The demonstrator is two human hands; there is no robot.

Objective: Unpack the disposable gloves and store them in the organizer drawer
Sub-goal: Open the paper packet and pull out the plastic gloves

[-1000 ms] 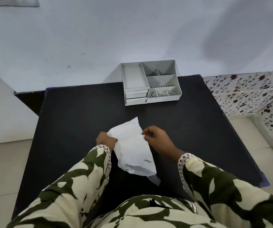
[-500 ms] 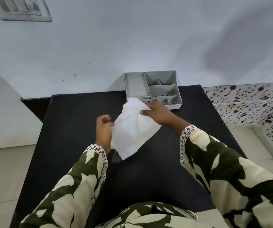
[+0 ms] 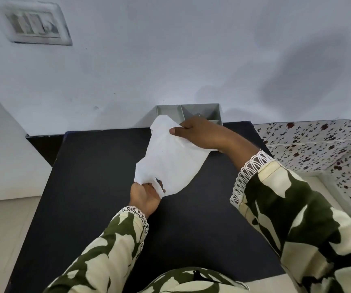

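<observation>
A white plastic glove packet [image 3: 170,159] hangs above the black table [image 3: 98,187], stretched between both hands. My right hand [image 3: 199,134] pinches its upper edge. My left hand [image 3: 146,197] grips its lower corner. The grey organizer [image 3: 191,112] stands at the table's far edge against the wall. The packet and my right hand cover most of it, and its drawers are hidden. No loose gloves are visible.
A pale wall rises behind the table, with a switch plate [image 3: 34,25] at upper left. A floral-patterned surface [image 3: 318,144] lies to the right of the table. Pale floor shows on the left.
Both hands have lifted the packet off the table and carried it away from me toward the organizer. My left hand has shifted from the packet's side to its lower corner. The camera has tilted upward.
</observation>
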